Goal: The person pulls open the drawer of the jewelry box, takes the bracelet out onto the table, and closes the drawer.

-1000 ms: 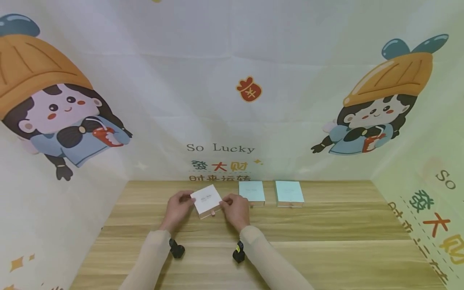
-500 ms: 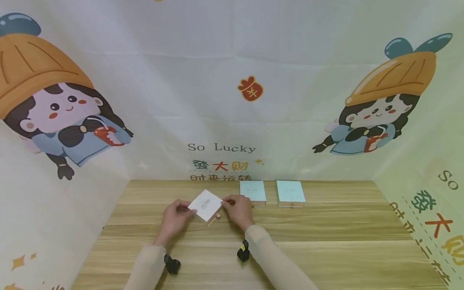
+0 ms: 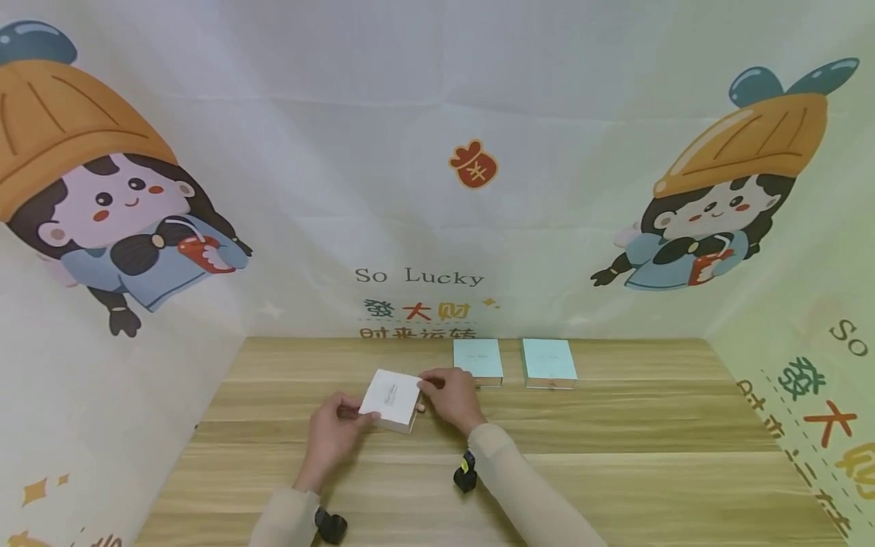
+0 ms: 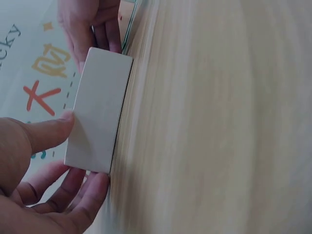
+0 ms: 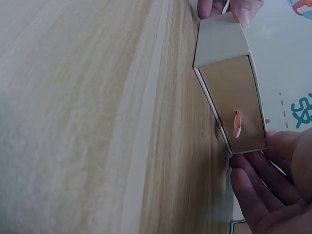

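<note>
A small white drawer box with faint lettering on its lid is turned at an angle over the wooden table. My left hand grips its near left corner, thumb at the lid's edge and fingers curled under the side in the left wrist view. At the far right corner, my right hand pinches the box between thumb and fingers. The right wrist view shows the drawer's tan front with a pink ribbon pull, now facing right. Plain white is the side seen in the left wrist view.
Two pale mint boxes, one partly behind my right hand and another farther right, lie along the table's back edge. The wooden table meets a printed cloth backdrop at the back and sides.
Between my hands the white box has turned counterclockwise, its ribbon side swinging from the front to the right. It has come slightly nearer me, and my left hand has moved nearer too.
</note>
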`<state>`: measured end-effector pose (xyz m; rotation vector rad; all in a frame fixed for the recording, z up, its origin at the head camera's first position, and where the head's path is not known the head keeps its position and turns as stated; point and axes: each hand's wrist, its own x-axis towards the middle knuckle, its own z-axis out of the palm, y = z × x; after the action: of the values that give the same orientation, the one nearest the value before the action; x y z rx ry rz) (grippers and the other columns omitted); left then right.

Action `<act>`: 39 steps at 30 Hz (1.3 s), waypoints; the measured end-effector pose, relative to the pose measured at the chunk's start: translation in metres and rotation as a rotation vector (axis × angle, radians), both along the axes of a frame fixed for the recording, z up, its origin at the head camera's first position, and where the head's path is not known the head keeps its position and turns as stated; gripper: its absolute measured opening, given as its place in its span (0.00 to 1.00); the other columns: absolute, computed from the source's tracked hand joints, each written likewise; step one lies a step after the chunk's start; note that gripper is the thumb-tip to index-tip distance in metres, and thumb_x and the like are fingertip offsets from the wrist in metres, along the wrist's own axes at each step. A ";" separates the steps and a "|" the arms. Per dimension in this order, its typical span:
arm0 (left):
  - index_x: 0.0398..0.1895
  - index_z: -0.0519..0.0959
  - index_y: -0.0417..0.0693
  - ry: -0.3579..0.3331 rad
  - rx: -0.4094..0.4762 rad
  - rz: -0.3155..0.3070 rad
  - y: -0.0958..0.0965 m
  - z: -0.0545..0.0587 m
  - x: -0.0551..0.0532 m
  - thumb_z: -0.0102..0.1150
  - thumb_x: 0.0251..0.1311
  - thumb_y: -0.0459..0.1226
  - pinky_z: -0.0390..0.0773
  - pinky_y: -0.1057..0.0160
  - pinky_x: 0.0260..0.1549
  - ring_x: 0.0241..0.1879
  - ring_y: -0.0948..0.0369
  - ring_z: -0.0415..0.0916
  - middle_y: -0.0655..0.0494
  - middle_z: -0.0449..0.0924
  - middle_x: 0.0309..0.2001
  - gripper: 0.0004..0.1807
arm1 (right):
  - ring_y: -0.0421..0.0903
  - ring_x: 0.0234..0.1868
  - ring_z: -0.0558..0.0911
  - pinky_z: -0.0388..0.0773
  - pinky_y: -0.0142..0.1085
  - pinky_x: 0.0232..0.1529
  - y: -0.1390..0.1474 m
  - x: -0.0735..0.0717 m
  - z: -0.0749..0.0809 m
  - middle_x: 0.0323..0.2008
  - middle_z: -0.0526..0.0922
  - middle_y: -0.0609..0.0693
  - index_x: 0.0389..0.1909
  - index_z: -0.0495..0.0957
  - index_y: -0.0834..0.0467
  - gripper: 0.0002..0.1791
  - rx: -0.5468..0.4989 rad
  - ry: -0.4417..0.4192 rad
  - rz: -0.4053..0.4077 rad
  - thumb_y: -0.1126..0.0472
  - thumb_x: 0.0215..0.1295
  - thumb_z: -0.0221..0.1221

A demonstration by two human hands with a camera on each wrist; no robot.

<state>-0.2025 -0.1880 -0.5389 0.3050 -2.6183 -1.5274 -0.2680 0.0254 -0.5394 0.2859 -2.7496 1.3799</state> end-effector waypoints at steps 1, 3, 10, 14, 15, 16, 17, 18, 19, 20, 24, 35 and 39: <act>0.42 0.79 0.38 0.001 -0.004 0.003 0.001 0.001 0.002 0.75 0.55 0.34 0.79 0.69 0.35 0.39 0.56 0.81 0.44 0.84 0.40 0.16 | 0.50 0.48 0.87 0.82 0.46 0.53 0.000 0.000 0.000 0.44 0.91 0.51 0.45 0.90 0.54 0.09 0.003 0.005 0.010 0.57 0.69 0.65; 0.41 0.79 0.37 0.011 -0.014 0.005 0.004 0.002 0.005 0.75 0.55 0.34 0.79 0.70 0.34 0.38 0.56 0.81 0.44 0.83 0.39 0.16 | 0.51 0.50 0.87 0.82 0.47 0.54 0.001 0.000 0.002 0.45 0.91 0.51 0.46 0.90 0.55 0.10 0.001 0.004 0.027 0.58 0.69 0.65; 0.39 0.78 0.37 0.038 -0.052 -0.001 0.011 0.004 0.015 0.76 0.54 0.35 0.79 0.70 0.32 0.35 0.57 0.81 0.45 0.83 0.37 0.16 | 0.52 0.54 0.86 0.80 0.49 0.58 0.005 0.001 0.003 0.51 0.90 0.52 0.51 0.88 0.55 0.12 0.007 -0.012 0.084 0.57 0.71 0.64; 0.39 0.78 0.35 0.062 -0.071 -0.013 0.013 0.005 0.018 0.76 0.55 0.35 0.79 0.70 0.32 0.34 0.57 0.81 0.44 0.83 0.36 0.16 | 0.51 0.56 0.85 0.80 0.49 0.60 0.006 -0.001 0.001 0.53 0.89 0.51 0.53 0.87 0.53 0.13 0.011 -0.039 0.104 0.55 0.72 0.63; 0.39 0.78 0.35 0.068 -0.071 -0.016 0.014 0.005 0.019 0.76 0.55 0.35 0.79 0.71 0.32 0.34 0.57 0.81 0.44 0.83 0.36 0.16 | 0.51 0.56 0.85 0.80 0.49 0.59 0.007 -0.001 0.001 0.53 0.89 0.51 0.53 0.87 0.53 0.13 0.008 -0.042 0.109 0.55 0.72 0.63; 0.39 0.78 0.35 0.074 -0.075 -0.018 0.014 0.006 0.020 0.76 0.54 0.34 0.79 0.71 0.31 0.34 0.57 0.81 0.44 0.83 0.36 0.16 | 0.50 0.56 0.85 0.80 0.49 0.59 0.007 -0.001 0.001 0.53 0.89 0.51 0.53 0.87 0.53 0.14 0.008 -0.045 0.112 0.55 0.72 0.63; 0.38 0.79 0.35 0.077 -0.080 -0.021 0.014 0.006 0.020 0.76 0.54 0.34 0.79 0.72 0.31 0.34 0.57 0.81 0.44 0.83 0.35 0.16 | 0.50 0.55 0.85 0.80 0.48 0.58 0.008 -0.001 0.001 0.53 0.89 0.51 0.54 0.87 0.54 0.14 0.006 -0.047 0.120 0.55 0.72 0.63; 0.38 0.79 0.35 0.079 -0.089 -0.024 0.014 0.007 0.020 0.76 0.54 0.34 0.79 0.72 0.31 0.33 0.58 0.81 0.44 0.83 0.35 0.16 | 0.50 0.54 0.85 0.81 0.48 0.58 0.009 -0.001 0.001 0.52 0.89 0.52 0.55 0.86 0.55 0.15 0.001 -0.052 0.126 0.55 0.72 0.63; 0.38 0.79 0.35 0.080 -0.100 -0.027 0.015 0.008 0.020 0.76 0.54 0.35 0.79 0.71 0.31 0.33 0.58 0.80 0.44 0.83 0.35 0.16 | 0.50 0.53 0.85 0.81 0.47 0.57 0.010 0.000 0.002 0.52 0.89 0.52 0.55 0.86 0.56 0.16 -0.003 -0.055 0.130 0.55 0.72 0.63; 0.38 0.79 0.35 0.076 -0.113 -0.031 0.015 0.008 0.020 0.76 0.54 0.35 0.79 0.70 0.31 0.34 0.58 0.80 0.44 0.83 0.35 0.17 | 0.50 0.53 0.85 0.81 0.47 0.56 0.011 0.001 0.003 0.51 0.89 0.52 0.56 0.85 0.57 0.16 -0.009 -0.059 0.133 0.55 0.72 0.63; 0.43 0.80 0.36 0.033 -0.179 -0.039 0.012 0.013 0.019 0.76 0.55 0.41 0.80 0.61 0.37 0.39 0.54 0.79 0.44 0.82 0.40 0.20 | 0.50 0.49 0.86 0.82 0.46 0.54 0.015 0.004 0.007 0.48 0.89 0.54 0.57 0.83 0.61 0.19 -0.021 -0.065 0.141 0.54 0.72 0.62; 0.62 0.76 0.38 0.121 -0.323 -0.208 0.003 0.022 -0.001 0.77 0.54 0.49 0.76 0.42 0.61 0.61 0.44 0.75 0.41 0.77 0.61 0.37 | 0.52 0.51 0.84 0.82 0.45 0.52 0.025 0.011 0.015 0.52 0.86 0.59 0.58 0.81 0.63 0.22 -0.073 -0.185 0.178 0.51 0.73 0.59; 0.66 0.74 0.41 0.154 -0.379 -0.305 0.003 0.025 -0.010 0.78 0.52 0.51 0.71 0.40 0.66 0.67 0.43 0.70 0.43 0.73 0.66 0.42 | 0.48 0.47 0.86 0.83 0.40 0.46 0.027 0.012 0.013 0.50 0.87 0.57 0.58 0.81 0.62 0.22 -0.094 -0.259 0.176 0.51 0.74 0.58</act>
<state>-0.2125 -0.1855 -0.5140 -0.2425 -2.8428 -1.0281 -0.2564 0.0525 -0.5265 0.3773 -2.9111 1.6948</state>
